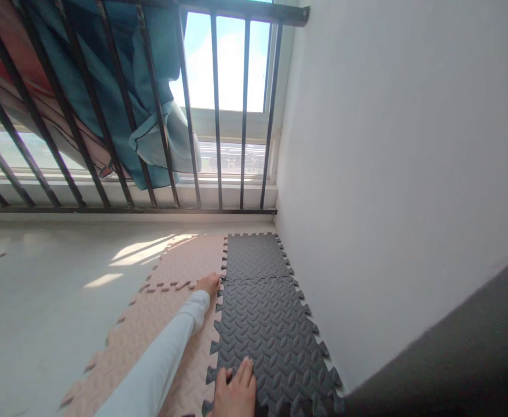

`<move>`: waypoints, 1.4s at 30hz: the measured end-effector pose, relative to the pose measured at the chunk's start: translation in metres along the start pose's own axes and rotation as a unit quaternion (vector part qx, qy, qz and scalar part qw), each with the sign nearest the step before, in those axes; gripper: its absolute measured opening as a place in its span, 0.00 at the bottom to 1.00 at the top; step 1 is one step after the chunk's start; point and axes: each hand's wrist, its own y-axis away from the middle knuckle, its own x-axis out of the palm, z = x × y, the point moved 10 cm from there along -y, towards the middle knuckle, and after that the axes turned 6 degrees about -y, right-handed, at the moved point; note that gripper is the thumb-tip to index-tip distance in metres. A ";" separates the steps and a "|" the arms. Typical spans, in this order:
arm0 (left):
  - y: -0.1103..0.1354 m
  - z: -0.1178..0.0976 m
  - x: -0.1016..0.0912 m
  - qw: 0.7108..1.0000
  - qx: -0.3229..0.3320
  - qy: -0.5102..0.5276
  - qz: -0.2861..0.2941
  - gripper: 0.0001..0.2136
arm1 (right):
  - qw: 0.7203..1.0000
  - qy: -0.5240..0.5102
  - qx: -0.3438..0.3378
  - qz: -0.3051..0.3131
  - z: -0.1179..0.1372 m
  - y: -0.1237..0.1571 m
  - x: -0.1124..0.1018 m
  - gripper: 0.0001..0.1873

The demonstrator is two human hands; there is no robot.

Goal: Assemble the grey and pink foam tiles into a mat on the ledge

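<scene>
My right hand is nearest, at the bottom edge, palm down on the near black foam tile. Its fingers are unclenched and lie close together, pointing forward, with the thumb side toward the seam; it grips nothing. My left arm, in a pale sleeve, slants up from the lower left across the near pink foam tile. My left hand is bent over the toothed seam — right by the corner where the pink and black tiles meet. Its fingertips are mostly hidden, so I cannot tell how far open they are or whether they pinch an edge. Ahead lie the far pink tile and, to its right, the far black tile. The black pair runs beside a white wall — a dark railing stands beyond.
</scene>
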 end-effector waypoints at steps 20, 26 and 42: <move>-0.001 -0.001 -0.004 0.999 0.015 0.018 -0.034 0.13 | 0.998 0.014 0.004 0.069 0.006 0.005 -0.004 0.28; -0.003 -0.009 0.021 0.998 0.055 0.032 -0.010 0.22 | 0.999 0.004 -0.015 0.050 0.008 0.009 -0.019 0.26; -0.010 -0.006 0.032 0.995 0.036 0.053 0.076 0.22 | 0.997 0.033 0.005 0.071 0.009 0.008 -0.014 0.27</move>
